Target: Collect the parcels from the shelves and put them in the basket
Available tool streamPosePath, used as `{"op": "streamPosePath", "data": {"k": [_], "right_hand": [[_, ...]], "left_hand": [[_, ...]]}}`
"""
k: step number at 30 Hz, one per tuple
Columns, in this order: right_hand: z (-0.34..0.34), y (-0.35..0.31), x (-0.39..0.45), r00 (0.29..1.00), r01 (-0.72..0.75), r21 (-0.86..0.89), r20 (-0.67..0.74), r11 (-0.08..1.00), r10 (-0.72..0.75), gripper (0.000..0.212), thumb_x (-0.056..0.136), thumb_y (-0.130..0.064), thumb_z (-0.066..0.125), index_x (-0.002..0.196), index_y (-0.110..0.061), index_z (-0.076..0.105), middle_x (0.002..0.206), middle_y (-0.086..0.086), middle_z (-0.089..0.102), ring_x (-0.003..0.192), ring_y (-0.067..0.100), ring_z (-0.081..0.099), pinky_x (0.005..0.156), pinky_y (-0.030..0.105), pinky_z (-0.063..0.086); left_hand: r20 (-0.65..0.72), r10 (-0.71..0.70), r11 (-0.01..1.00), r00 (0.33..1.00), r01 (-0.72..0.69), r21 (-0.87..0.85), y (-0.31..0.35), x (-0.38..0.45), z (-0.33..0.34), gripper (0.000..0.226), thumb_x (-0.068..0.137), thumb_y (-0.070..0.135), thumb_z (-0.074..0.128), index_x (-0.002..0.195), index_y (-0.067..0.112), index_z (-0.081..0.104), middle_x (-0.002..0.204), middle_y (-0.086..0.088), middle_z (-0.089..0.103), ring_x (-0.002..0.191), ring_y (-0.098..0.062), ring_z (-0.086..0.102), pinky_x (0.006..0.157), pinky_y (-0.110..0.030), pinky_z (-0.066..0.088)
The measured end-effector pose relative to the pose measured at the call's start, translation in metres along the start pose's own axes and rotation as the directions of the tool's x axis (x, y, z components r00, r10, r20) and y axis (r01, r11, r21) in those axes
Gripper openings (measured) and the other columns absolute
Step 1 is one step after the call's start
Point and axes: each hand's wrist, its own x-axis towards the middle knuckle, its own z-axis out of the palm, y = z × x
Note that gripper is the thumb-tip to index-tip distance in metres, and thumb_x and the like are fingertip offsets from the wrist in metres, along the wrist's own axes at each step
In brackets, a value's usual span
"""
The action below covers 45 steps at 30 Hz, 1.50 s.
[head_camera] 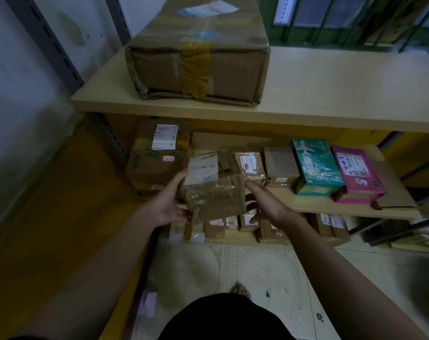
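Note:
A small brown taped cardboard parcel (213,185) with a white label is held between both hands in front of the middle shelf (331,207). My left hand (170,203) grips its left side, thumb under the bottom corner. My right hand (265,204) holds its right side with fingers behind it. On the middle shelf lie more parcels: a labelled brown box (159,155), small brown ones (279,165), a teal one (316,165) and a pink one (355,175). No basket is in view.
A large taped carton (198,47) sits on the top shelf (331,94). Several small parcels (223,225) line the bottom shelf near the tiled floor (269,271). A grey wall (24,106) and a shelf upright stand on the left. A barred window is at the back right.

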Motion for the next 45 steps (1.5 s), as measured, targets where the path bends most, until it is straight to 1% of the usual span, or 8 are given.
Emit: {"op": "streamPosePath", "data": {"k": [4, 7, 12, 16, 20, 26, 41, 45], "right_hand": [[0.003, 0.003, 0.000, 1.000, 0.009, 0.220, 0.004, 0.975, -0.010, 0.052, 0.093, -0.067, 0.043, 0.134, -0.036, 0.051, 0.127, 0.003, 0.060, 0.112, 0.029, 0.062, 0.070, 0.039, 0.061], [0.007, 0.009, 0.007, 0.997, 0.041, 0.278, -0.069, 0.960, -0.023, 0.047, 0.093, -0.043, 0.063, 0.136, -0.027, 0.050, 0.123, 0.007, 0.067, 0.107, 0.026, 0.069, 0.074, 0.041, 0.062], [0.012, 0.005, 0.034, 0.946, 0.150, 0.301, -0.321, 0.942, -0.048, 0.029, 0.097, -0.029, 0.062, 0.124, -0.019, 0.057, 0.116, 0.011, 0.070, 0.098, 0.027, 0.071, 0.076, 0.047, 0.062], [0.020, -0.012, 0.064, 0.896, 0.207, 0.189, -0.430, 0.960, -0.109, 0.024, 0.099, -0.030, 0.059, 0.118, -0.016, 0.053, 0.111, 0.011, 0.069, 0.094, 0.027, 0.070, 0.078, 0.053, 0.060], [0.026, -0.022, 0.101, 0.863, 0.226, 0.072, -0.478, 0.972, -0.165, 0.009, 0.101, -0.028, 0.055, 0.103, -0.021, 0.051, 0.098, 0.006, 0.067, 0.094, 0.033, 0.068, 0.081, 0.059, 0.056], [0.027, -0.015, 0.151, 0.821, 0.177, -0.015, -0.549, 0.984, -0.156, 0.020, 0.095, -0.027, 0.061, 0.108, -0.014, 0.053, 0.103, 0.011, 0.067, 0.093, 0.028, 0.066, 0.083, 0.053, 0.056], [0.008, -0.002, 0.153, 0.971, 0.023, -0.061, -0.236, 0.998, -0.037, 0.009, 0.099, -0.017, 0.055, 0.092, -0.022, 0.052, 0.107, 0.008, 0.064, 0.101, 0.026, 0.062, 0.090, 0.049, 0.055], [-0.002, -0.011, 0.128, 0.991, 0.014, -0.059, -0.129, 0.998, -0.021, 0.024, 0.105, -0.025, 0.047, 0.120, -0.009, 0.057, 0.102, 0.002, 0.060, 0.099, 0.023, 0.055, 0.093, 0.050, 0.050]], "left_hand": [[-0.096, 0.171, 0.983, 0.981, -0.163, 0.088, -0.001, 0.002, 0.007, 0.057, 0.085, 0.051, 0.069, 0.133, 0.035, 0.043, 0.129, -0.006, 0.061, 0.111, -0.029, 0.060, 0.071, -0.043, 0.053], [-0.119, 0.195, 0.975, 0.974, -0.179, 0.129, -0.003, 0.009, 0.015, 0.070, 0.083, 0.056, 0.070, 0.140, 0.031, 0.038, 0.132, -0.004, 0.060, 0.113, -0.025, 0.058, 0.081, -0.046, 0.053], [-0.205, 0.264, 0.946, 0.943, -0.210, 0.248, -0.007, 0.024, 0.029, 0.058, 0.092, 0.055, 0.060, 0.142, 0.031, 0.040, 0.137, -0.002, 0.054, 0.114, -0.022, 0.058, 0.095, -0.048, 0.053], [-0.285, 0.612, 0.756, 0.738, -0.440, 0.485, -0.016, 0.036, 0.037, 0.054, 0.094, 0.023, 0.068, 0.143, 0.023, 0.045, 0.142, -0.001, 0.041, 0.119, -0.012, 0.052, 0.103, -0.033, 0.049], [-0.199, 0.802, 0.479, 0.564, -0.407, 0.778, -0.021, 0.055, 0.033, 0.074, 0.089, 0.001, 0.068, 0.152, 0.018, 0.034, 0.151, -0.002, 0.029, 0.134, -0.019, 0.044, 0.112, -0.036, 0.043], [-0.038, 0.736, 0.196, 0.676, -0.160, 0.968, -0.027, 0.079, 0.040, 0.073, 0.095, 0.014, 0.061, 0.157, 0.021, 0.023, 0.165, 0.007, 0.008, 0.147, -0.019, 0.020, 0.113, -0.032, 0.034], [-0.150, 0.403, 0.369, 0.903, -0.010, 0.929, -0.032, 0.112, 0.055, 0.082, 0.097, 0.010, 0.057, 0.160, 0.019, 0.005, 0.168, 0.001, -0.013, 0.154, -0.027, -0.006, 0.122, -0.045, 0.020], [-0.176, 0.386, 0.400, 0.905, 0.008, 0.916, -0.015, 0.098, 0.062, 0.079, 0.098, 0.017, 0.057, 0.160, 0.017, 0.008, 0.168, 0.002, -0.010, 0.154, -0.024, -0.004, 0.122, -0.040, 0.019]]}}
